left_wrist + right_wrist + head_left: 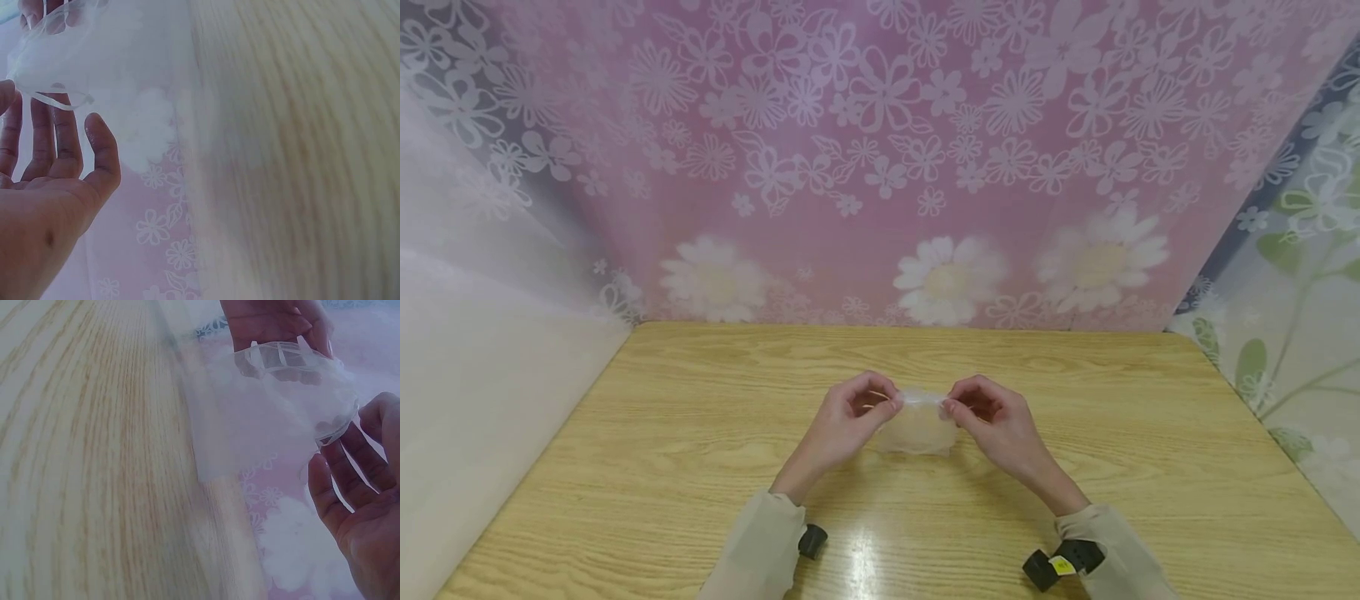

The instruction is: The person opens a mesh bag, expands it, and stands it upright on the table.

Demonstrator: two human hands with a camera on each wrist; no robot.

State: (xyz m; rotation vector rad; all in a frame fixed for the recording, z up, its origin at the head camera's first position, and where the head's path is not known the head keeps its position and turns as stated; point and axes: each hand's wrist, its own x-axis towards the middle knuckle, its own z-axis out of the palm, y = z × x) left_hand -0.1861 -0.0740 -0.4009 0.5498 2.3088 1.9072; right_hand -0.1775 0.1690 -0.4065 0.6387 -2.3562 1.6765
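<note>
A small sheer whitish pouch [917, 432] hangs between the two hands above the wooden table. My left hand [848, 421] pinches one upper corner between thumb and forefinger, and my right hand [1002, 425] pinches the other corner the same way. In the right wrist view the pouch [250, 419] shows its gathered top edge with a thin white ribbon, and the right hand [365, 494] has its other fingers spread behind it. In the left wrist view the left hand [56, 181] holds the pouch's edge [59, 56] at the frame's left side.
The wood-grain table [700, 533] spreads under both hands. A pink flowered curtain [820, 208] hangs behind its far edge, with pale sheets at the left and right sides. Black straps with small devices [1041, 570] are on the wrists.
</note>
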